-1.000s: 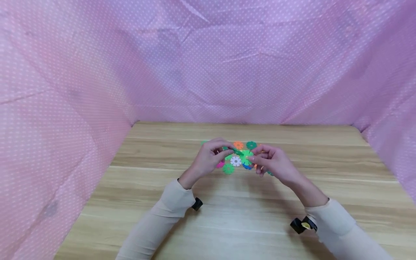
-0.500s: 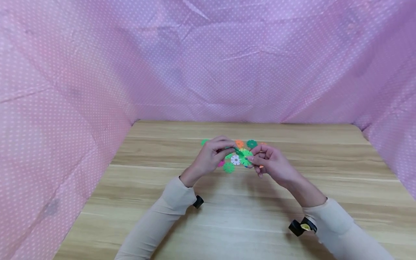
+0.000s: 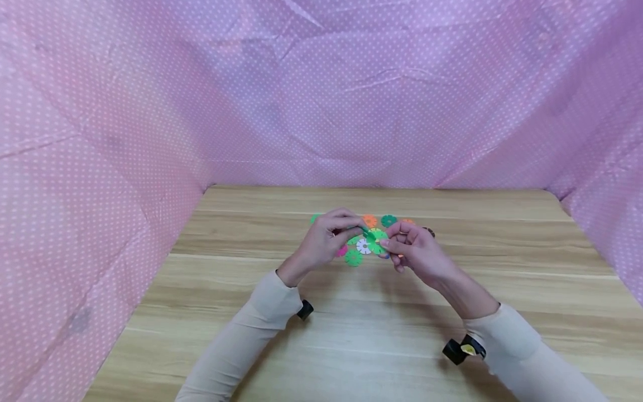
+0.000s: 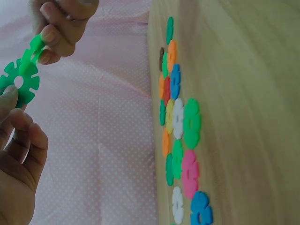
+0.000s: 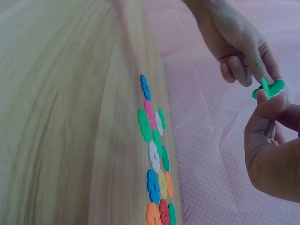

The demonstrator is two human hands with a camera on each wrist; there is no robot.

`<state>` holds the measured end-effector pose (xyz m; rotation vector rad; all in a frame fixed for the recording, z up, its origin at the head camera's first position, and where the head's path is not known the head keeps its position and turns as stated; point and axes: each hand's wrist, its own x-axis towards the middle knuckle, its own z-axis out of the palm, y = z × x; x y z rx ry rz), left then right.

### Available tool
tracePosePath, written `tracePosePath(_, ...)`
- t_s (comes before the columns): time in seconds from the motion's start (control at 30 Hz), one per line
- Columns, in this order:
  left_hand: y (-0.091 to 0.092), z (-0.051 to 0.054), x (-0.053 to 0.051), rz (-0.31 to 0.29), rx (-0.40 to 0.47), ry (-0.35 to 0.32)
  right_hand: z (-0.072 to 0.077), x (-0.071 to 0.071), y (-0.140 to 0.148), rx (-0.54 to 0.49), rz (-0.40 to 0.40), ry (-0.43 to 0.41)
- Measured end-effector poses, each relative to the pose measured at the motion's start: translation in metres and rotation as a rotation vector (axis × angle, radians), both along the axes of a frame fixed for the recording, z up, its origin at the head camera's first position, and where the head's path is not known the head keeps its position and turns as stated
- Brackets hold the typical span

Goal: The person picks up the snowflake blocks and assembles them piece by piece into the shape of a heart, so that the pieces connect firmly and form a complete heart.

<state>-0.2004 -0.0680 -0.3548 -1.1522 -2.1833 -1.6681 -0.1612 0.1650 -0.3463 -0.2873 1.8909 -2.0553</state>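
In the head view my left hand pinches a darker green slotted flower-shaped disc between thumb and fingers. My right hand holds a light green slotted disc by its edge, thumb in front. The two discs meet at an angle above the table, their rims overlapping at the slots. How deep one sits in the other I cannot tell. In the right wrist view the light green disc shows nearly edge-on, between the fingertips of both hands.
Several loose flower discs lie flat on the wooden table below the hands, among them a white disc, an orange disc, a pink disc and a blue disc. A pink dotted cloth hangs around the table.
My right hand has shifted slightly left with the light green disc, bringing it further over the darker green one. My left hand stays nearly in place, still gripping its disc.
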Motion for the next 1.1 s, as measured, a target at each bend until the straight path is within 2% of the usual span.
tracePosePath(0.23, -0.005, 0.004, -0.006, 0.010, -0.027, 0.027, -0.002, -0.002, 0.002, 0.081, -0.003, -0.003)
tracePosePath(0.43, -0.009, 0.005, -0.006, 0.002, -0.049, -0.041, -0.003, -0.001, 0.006, 0.121, 0.036, 0.021)
tracePosePath(0.6, -0.011, 0.003, -0.003, 0.069, -0.061, -0.120, -0.004, -0.002, 0.007, 0.132, 0.036, 0.039)
tracePosePath(0.7, -0.012, 0.000, 0.002, 0.128, -0.029, -0.194, -0.006, -0.004, 0.009, 0.130, 0.026, 0.035)
tracePosePath(0.83, -0.010, -0.006, 0.010, 0.176, 0.089, -0.308, -0.007, -0.008, 0.011, 0.118, 0.000, 0.029)
tracePosePath(0.97, -0.002, -0.013, 0.021, 0.192, 0.176, -0.489, -0.006, -0.011, 0.013, 0.104, -0.018, 0.036)
tracePosePath(1.03, 0.003, -0.016, 0.028, 0.188, 0.178, -0.581, -0.005, -0.013, 0.014, 0.103, -0.018, 0.038)
tracePosePath(1.1, 0.009, -0.018, 0.033, 0.184, 0.173, -0.645, -0.004, -0.014, 0.014, 0.106, -0.013, 0.039)
